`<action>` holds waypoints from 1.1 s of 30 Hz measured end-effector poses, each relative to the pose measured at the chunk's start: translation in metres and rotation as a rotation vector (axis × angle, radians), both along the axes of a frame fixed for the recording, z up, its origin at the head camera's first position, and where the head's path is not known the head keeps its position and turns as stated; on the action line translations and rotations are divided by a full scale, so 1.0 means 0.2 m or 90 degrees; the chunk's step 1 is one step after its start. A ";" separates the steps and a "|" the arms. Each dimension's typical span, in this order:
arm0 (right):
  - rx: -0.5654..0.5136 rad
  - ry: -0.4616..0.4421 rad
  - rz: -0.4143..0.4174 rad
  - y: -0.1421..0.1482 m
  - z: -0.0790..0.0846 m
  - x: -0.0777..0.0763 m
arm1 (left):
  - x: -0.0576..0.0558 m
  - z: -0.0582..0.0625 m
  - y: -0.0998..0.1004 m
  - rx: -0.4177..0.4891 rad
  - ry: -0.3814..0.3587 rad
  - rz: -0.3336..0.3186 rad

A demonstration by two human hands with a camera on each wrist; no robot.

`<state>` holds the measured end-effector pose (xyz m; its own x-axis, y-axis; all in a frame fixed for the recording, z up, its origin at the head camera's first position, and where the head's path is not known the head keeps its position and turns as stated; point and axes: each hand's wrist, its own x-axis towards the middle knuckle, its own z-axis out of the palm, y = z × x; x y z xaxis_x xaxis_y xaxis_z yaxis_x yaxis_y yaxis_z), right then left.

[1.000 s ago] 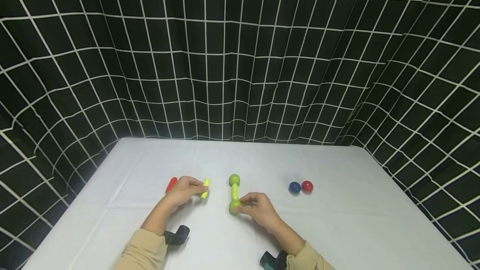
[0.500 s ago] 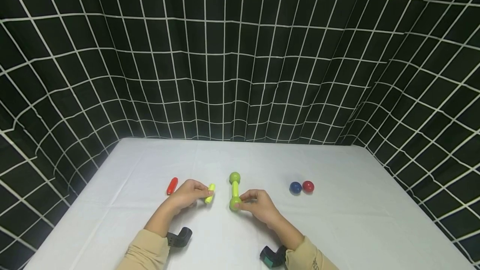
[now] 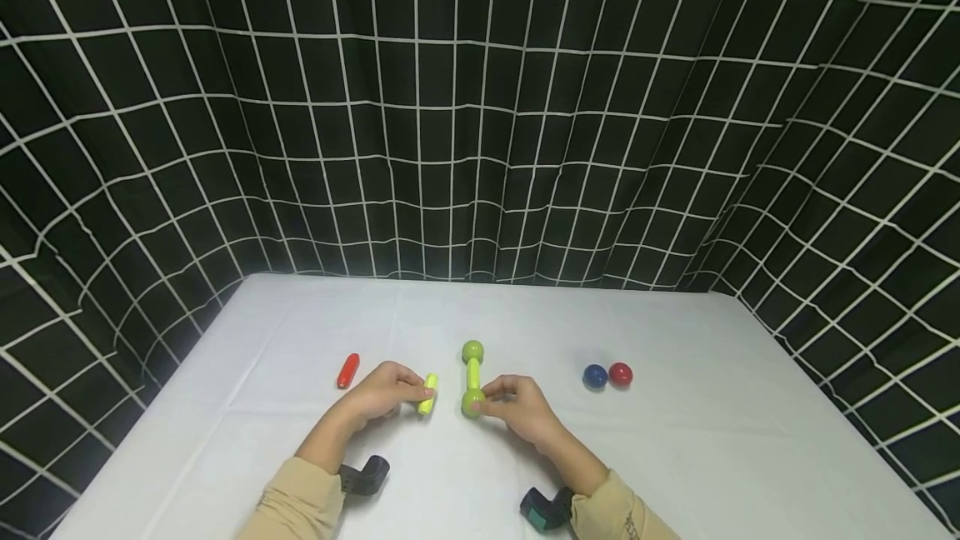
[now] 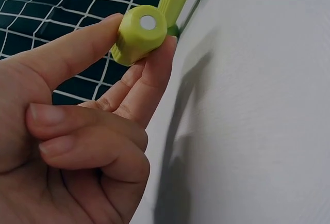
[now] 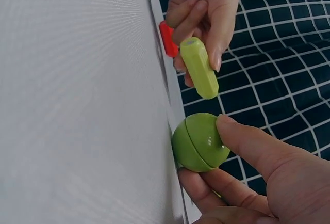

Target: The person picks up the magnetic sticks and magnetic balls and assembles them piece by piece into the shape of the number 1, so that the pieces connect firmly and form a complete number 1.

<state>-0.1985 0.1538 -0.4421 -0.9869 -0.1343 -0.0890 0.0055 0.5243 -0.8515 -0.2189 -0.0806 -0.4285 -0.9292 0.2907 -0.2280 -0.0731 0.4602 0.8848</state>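
Between its thumb and fingers my left hand [image 3: 385, 392] pinches a short yellow-green magnetic rod [image 3: 428, 395]. A silvery disc sits in the rod's end, facing the left wrist camera. My right hand [image 3: 523, 411] grips the near green ball [image 3: 472, 402] with thumb and fingers. That ball joins a yellow-green rod [image 3: 473, 373] with a second green ball [image 3: 472, 351] at its far end, a dumbbell shape lying on the table. The held rod is just left of this shape, with a gap between them. In the right wrist view, a seam rings the gripped ball [image 5: 200, 142].
Left of my left hand lies a red rod [image 3: 348, 371]. A blue ball [image 3: 595, 377] and a red ball [image 3: 620, 374] sit side by side to the right. White cloth covers the table [image 3: 675, 457]; a black curtain with white grid lines [image 3: 480, 123] surrounds it.
My left hand has moved right and slightly nearer me, bringing its rod closer to the dumbbell shape. The right hand keeps its grip on the near ball, and the shape has shifted slightly away.
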 end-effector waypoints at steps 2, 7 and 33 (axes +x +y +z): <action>-0.003 0.002 -0.001 0.00 0.00 0.00 | 0.00 -0.01 0.01 0.002 -0.003 -0.008; -0.003 0.005 -0.005 -0.01 0.00 -0.01 | 0.00 -0.03 0.02 -0.005 -0.002 -0.032; -0.012 0.017 0.002 -0.01 0.00 0.00 | 0.05 -0.04 0.08 -0.017 0.006 -0.133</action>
